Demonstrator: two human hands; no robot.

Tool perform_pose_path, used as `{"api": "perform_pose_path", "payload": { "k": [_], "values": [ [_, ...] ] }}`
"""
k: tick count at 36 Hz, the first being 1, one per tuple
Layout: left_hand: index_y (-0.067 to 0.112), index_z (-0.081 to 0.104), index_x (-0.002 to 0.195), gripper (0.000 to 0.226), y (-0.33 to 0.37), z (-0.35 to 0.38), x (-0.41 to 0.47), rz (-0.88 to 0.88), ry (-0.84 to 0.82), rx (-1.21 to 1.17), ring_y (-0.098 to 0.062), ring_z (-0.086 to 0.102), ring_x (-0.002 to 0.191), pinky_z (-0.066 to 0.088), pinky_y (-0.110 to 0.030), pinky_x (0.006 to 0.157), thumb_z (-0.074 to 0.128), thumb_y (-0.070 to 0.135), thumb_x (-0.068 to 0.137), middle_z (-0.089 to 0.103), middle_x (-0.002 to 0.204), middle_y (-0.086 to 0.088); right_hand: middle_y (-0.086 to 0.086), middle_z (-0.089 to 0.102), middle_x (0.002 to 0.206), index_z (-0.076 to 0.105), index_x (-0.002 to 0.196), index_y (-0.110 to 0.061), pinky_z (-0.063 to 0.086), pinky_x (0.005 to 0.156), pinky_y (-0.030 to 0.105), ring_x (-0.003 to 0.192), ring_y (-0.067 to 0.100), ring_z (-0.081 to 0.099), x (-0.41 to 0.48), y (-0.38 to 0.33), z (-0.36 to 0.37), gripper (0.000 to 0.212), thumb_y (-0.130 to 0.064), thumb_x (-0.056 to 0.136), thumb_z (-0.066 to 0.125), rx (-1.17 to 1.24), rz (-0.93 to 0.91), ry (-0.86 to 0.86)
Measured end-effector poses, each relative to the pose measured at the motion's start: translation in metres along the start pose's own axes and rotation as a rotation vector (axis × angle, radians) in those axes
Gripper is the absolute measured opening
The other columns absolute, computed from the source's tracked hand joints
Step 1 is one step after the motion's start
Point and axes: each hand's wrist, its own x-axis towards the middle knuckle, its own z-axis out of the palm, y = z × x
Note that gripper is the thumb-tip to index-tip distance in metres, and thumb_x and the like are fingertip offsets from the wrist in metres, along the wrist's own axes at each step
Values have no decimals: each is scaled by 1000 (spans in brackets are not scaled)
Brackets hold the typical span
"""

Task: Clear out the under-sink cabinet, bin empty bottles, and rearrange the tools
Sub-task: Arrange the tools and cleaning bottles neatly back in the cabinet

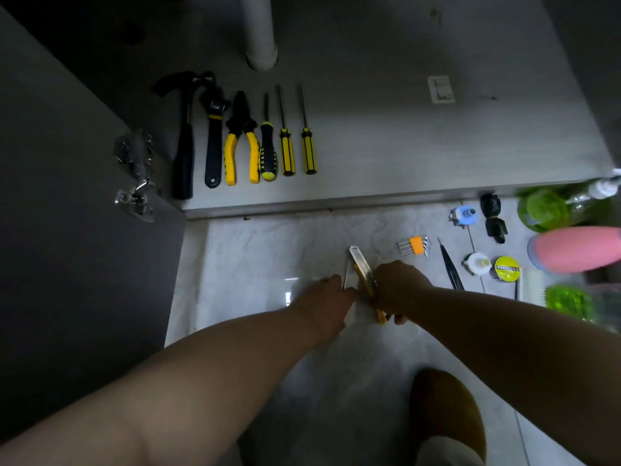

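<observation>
From the head camera, a round yellow-green tin (506, 268) is lying at three o'clock on the floor, its label carrying print too small to read; no other writing is legible. The pale marbled tile floor (255, 250) is glaring under dim light, and the grey cabinet floor (386, 139) is sitting beyond it at twelve o'clock, with a white drain pipe (260, 31) rising from it and the dark open cabinet door (67, 196) hanging at nine o'clock.

Inside the cabinet, toward eleven o'clock, a black claw hammer (184, 139), a black adjustable wrench (214, 136), yellow-handled pliers (241, 139) and three yellow-and-black screwdrivers (288, 142) are lying side by side in a row.

At centre, the left hand (331, 297) is pinching a thin metal blade (347, 277), and the right hand (400, 284) is closing around a yellow-and-silver utility knife (361, 265) just above the floor. Orange-clipped hex keys (415, 246) and black tweezers (450, 264) are lying near at two o'clock; a pink bottle (574, 248) is lying farther right.
</observation>
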Motion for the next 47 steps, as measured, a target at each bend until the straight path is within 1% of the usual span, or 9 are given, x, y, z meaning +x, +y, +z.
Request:
{"api": "perform_pose_path", "payload": {
  "k": [6,12,17,23,27,32,38,42,47],
  "values": [
    [4,46,141,38,-9,4,-10,19,18,14,-38,55,119,39,-29,84,40,15,105,45,143,-20,4,71,60,55,82,-10,61,53,28,50,17,72,9,-9,-6,22,-20,86,74,77,37,-134],
    [12,49,133,43,-28,-5,-27,-9,2,-70,-36,57,111,50,-39,94,60,9,92,41,131,-14,-2,77,72,73,83,-9,55,56,17,67,10,75,14,-18,-34,20,-29,86,73,164,30,-434],
    [19,47,140,48,-37,-25,-34,161,186,-70,-24,56,96,52,-34,83,56,12,93,40,127,-4,17,77,97,71,108,3,60,66,25,88,26,77,-9,-16,-78,26,-12,87,75,563,-34,-681],
    [11,58,125,34,-37,-49,-38,138,470,-158,-25,56,85,55,-40,75,64,20,94,43,119,-6,17,74,108,73,107,-12,60,66,23,85,21,76,-25,-11,-141,26,-21,83,76,779,-248,-748],
    [15,59,124,35,-34,-80,-26,99,755,-260,-22,60,94,57,-40,75,68,22,90,46,122,-2,11,73,92,73,93,-19,56,53,19,64,11,70,-26,-20,-162,12,-26,84,72,1087,-373,-587],
    [17,63,129,43,-36,-131,-2,6,980,-262,-22,59,109,54,-40,90,73,20,87,55,122,-5,-1,64,70,67,81,-24,44,46,21,57,11,55,-18,-38,-173,12,-27,93,64,1222,-433,1],
    [31,66,129,42,-46,-163,25,-177,867,-43,-26,47,120,41,-40,99,68,37,88,67,121,2,4,64,64,67,81,-16,46,47,21,54,16,61,0,-59,-165,18,-32,80,75,1052,-212,585],
    [33,67,127,38,-52,-164,35,-218,816,11,-26,45,119,37,-40,96,66,41,89,68,119,3,-1,70,69,64,89,-17,52,56,26,57,15,69,14,-65,-158,25,-39,81,73,954,-87,726],
    [32,69,124,36,-57,-161,40,-215,838,95,-26,44,118,33,-39,93,67,41,89,68,118,4,6,61,105,56,97,-20,39,73,26,84,20,54,20,-62,-150,19,-35,90,67,721,-51,904]
  ]
}}
